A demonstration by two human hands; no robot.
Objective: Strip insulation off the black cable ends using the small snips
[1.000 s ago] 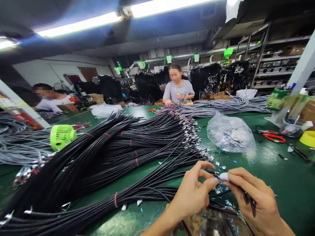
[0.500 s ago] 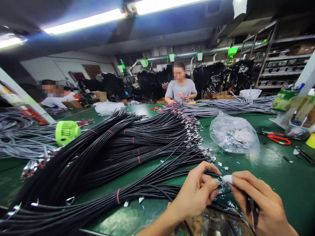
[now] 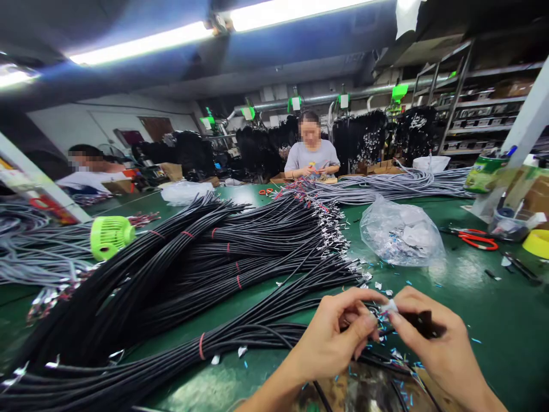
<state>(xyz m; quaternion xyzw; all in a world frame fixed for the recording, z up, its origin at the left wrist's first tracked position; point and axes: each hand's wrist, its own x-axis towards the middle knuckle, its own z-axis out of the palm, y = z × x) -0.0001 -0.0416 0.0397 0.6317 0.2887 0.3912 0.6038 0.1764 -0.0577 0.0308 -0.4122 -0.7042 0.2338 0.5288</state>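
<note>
The left hand (image 3: pixel 341 332) and the right hand (image 3: pixel 444 340) meet low over the tabletop (image 3: pixel 480 297), to the right of the middle of the view. The right thumb and forefinger pinch a small white piece (image 3: pixel 389 308), with a dark tool (image 3: pixel 425 325) held inside the same hand. The left hand's fingers are closed on the thin wires (image 3: pixel 381 316) just beside the white piece; how firmly they grip cannot be told.

Long bundles of black cables (image 3: pixel 171 286) spread across the tabletop to the left of the hands, several tied with red bands (image 3: pixel 201 347). Many of their stripped, pale ends (image 3: pixel 332 232) point to the right. Small blue bits (image 3: pixel 409 282) and white scraps (image 3: pixel 242 351) lie scattered around the hands and cables.

Beyond the hands sits a clear plastic bag (image 3: pixel 401 232) with white and blue scraps inside. To its right are red-handled scissors (image 3: pixel 478 239), a yellow ring (image 3: pixel 538 243) and a green container (image 3: pixel 486 173) with pens in it. A green fan (image 3: pixel 112 237) stands left of the black cables, near gray cables (image 3: pixel 47 246). More gray cables lie at the far side, where a person (image 3: pixel 312 151) in a light shirt sits with both hands together. Another person (image 3: pixel 92 171) is at the far left.
</note>
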